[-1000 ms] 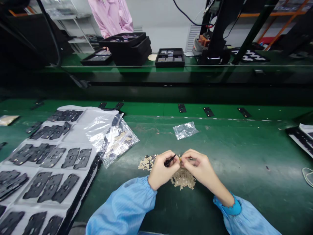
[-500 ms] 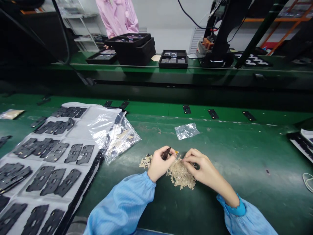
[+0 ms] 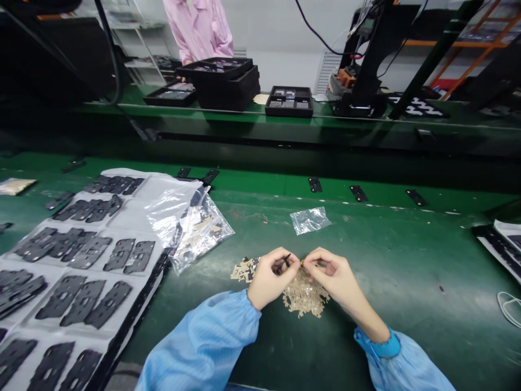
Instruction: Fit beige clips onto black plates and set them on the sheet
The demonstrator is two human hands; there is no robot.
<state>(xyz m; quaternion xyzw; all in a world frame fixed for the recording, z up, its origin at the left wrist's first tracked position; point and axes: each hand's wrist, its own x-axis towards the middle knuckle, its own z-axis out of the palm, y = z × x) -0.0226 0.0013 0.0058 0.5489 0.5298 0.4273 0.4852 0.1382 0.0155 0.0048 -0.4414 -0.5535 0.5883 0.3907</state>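
My left hand [image 3: 272, 276] is closed around a slim dark tool [image 3: 285, 260], apparently tweezers, partly hidden by the fingers. My right hand [image 3: 331, 271] pinches close beside it. A tiny yellow-orange piece [image 3: 302, 263] shows where the fingertips of both hands meet; its kind is too small to make out. Under the hands lies a heap of small beige cut-out pieces [image 3: 305, 300]. A smaller group of beige and dark pieces [image 3: 243, 270] sits left of my left hand, partly covered by it.
On the left, a white compartmented sheet [image 3: 134, 220] carries several black flat parts [image 3: 85, 298]. A clear bag of pieces [image 3: 205, 228] overlaps its edge. Beyond my hands lies a small clear bag [image 3: 310, 220]. Black parts [image 3: 358, 193] line the green strip behind. A person in pink stands across.
My right hand has shifted left, bringing its fingertips against those of my left hand at the yellow-orange piece. The dark tool has turned within my left hand.
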